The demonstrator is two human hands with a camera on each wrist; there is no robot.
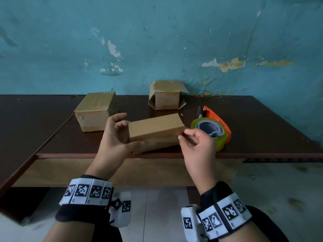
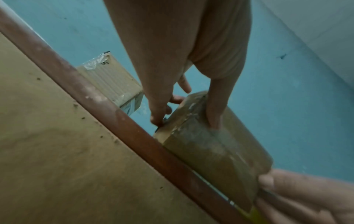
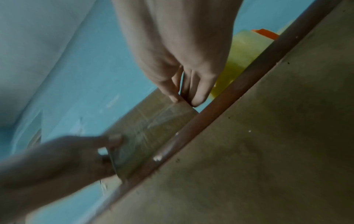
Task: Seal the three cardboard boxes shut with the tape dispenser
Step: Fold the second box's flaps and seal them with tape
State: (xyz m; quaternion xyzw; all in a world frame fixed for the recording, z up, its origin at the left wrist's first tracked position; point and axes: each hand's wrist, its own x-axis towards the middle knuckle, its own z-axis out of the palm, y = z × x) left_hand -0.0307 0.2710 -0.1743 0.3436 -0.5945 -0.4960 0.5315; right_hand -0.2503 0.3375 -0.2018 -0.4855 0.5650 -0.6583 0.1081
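Observation:
A small oblong cardboard box sits at the table's front edge, held between both hands. My left hand grips its left end, with the thumb on the shiny taped near face and the fingers round the end. My right hand pinches the box's right end; its fingertips are at the corner of the box. The orange tape dispenser with a yellowish roll lies just right of the box, and no hand touches it.
A squarish box with tape on it stands at the back left. A third box with its flaps spread open stands against the blue wall. The dark brown table ends in a reddish front edge.

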